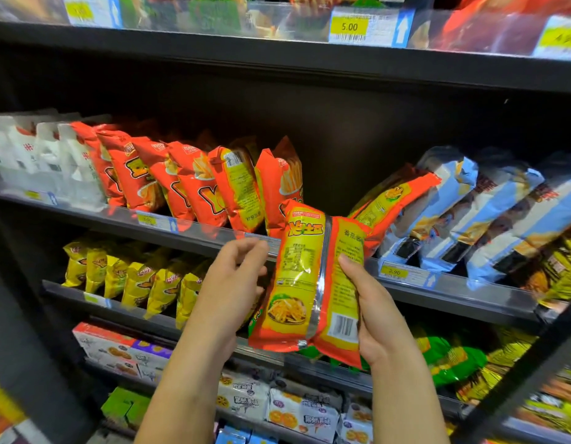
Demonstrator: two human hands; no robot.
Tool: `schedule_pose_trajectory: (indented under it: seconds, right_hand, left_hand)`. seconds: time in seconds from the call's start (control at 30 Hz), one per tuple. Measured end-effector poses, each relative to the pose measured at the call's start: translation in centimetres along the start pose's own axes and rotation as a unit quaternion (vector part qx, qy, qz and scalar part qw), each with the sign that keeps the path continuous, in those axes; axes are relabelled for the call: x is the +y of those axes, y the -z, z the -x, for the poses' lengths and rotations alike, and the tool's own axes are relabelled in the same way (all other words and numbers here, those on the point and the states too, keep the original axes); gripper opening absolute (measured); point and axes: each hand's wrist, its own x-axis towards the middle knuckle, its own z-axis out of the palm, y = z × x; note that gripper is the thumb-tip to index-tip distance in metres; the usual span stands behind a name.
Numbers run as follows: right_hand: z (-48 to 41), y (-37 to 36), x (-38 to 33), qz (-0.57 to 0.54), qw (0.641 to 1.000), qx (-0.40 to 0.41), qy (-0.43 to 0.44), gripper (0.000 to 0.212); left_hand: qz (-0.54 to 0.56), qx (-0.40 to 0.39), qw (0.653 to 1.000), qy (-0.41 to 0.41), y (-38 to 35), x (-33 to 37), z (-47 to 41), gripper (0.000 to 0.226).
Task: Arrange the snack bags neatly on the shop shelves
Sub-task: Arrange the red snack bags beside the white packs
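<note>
Shop aisle; black metal shelving unit (342, 123) with several tiers and clear plastic price rails.

Item 1: orange-red and yellow foil snack bag (305, 283), back side out with silver seam and barcode showing. It is held upright in the air in front of the middle shelf (463, 294), not resting on any tier.

Right hand (378, 318): grips the bag's right edge, thumb across its back.

Left hand (234, 283): fingers loosely curled, holding nothing, just beside the bag's left edge; whether they touch it cannot be told.

Middle shelf, behind the held bag: a gap. To the left of the gap, a row of matching orange-red bags (188, 187) stands on edge, leaning. To the right, one more orange-red bag (398, 200) tilts against blue-and-white foil bags (489, 213). At the far left stand white paper-look bags (37, 155).

Rail labels: yellow tag reading 2.90 (394, 272) on the middle shelf; yellow tag reading 5.00 (349, 27) on the shelf above.

Lower tiers: yellow snack bags (133, 280), green bags (450, 357), flat printed biscuit boxes (117, 344).
</note>
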Motion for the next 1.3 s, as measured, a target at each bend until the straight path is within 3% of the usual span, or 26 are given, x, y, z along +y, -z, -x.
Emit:
schedule_pose_trajectory:
  seconds: [0.07, 0.17, 0.27, 0.37, 0.43, 0.5, 0.67, 0.87, 1.0, 1.17, 1.3]
  right_hand:
    - [0.1, -0.4, 0.0, 0.014, 0.999, 0.006, 0.038, 0.053]
    - [0.1, -1.4, 0.2, 0.064, 0.994, 0.017, 0.087, 0.051]
    - [0.0, -2.2, 0.6, 0.109, 0.984, 0.02, 0.136, 0.063]
    - [0.3, -2.7, 0.5, 0.15, 0.976, 0.016, 0.159, 0.064]
    - [0.6, -2.9, 0.4, 0.165, 0.974, 0.0, 0.158, 0.058]
    - [0.9, -3.0, 0.2, 0.177, 0.972, -0.017, 0.152, 0.051]
    - [1.2, -2.9, 0.2, 0.219, 0.959, -0.019, 0.179, 0.018]
    - [1.0, -2.9, 0.2, 0.218, 0.949, 0.018, 0.226, 0.017]
    - [0.8, -2.9, 0.3, 0.159, 0.975, 0.005, 0.157, 0.056]
    - [1.4, -2.6, 0.2, 0.08, 0.991, -0.098, 0.05, 0.068]
    - [1.8, -2.4, -0.1, 0.07, 0.989, -0.127, 0.039, 0.066]
  left_hand:
    - [-0.03, 0.022, 0.997, -0.073, 0.3, 0.1, 0.3, 0.011]
    - [-0.09, -0.061, 0.987, -0.12, 0.3, 0.3, 0.9, 0.015]
    - [-0.189, -0.128, 0.962, -0.147, -0.2, 0.4, 1.6, 0.03]
    - [-0.247, -0.131, 0.95, -0.141, -0.2, 0.4, 1.7, 0.071]
    - [-0.253, -0.131, 0.949, -0.133, 0.0, 0.6, 1.9, 0.06]
    - [-0.243, -0.119, 0.953, -0.135, 0.2, 0.9, 2.0, 0.051]
    - [-0.21, -0.048, 0.968, -0.128, 0.9, 0.5, 2.1, 0.083]
    - [-0.077, -0.008, 0.994, -0.077, 1.6, 0.1, 1.8, 0.075]
    - [0.029, -0.066, 0.996, -0.046, 1.7, 0.0, 1.7, 0.062]
    - [0.112, -0.126, 0.986, 0.004, 1.4, -0.7, 1.6, 0.051]
    - [0.126, -0.166, 0.978, 0.029, 1.3, -1.0, 1.4, 0.047]
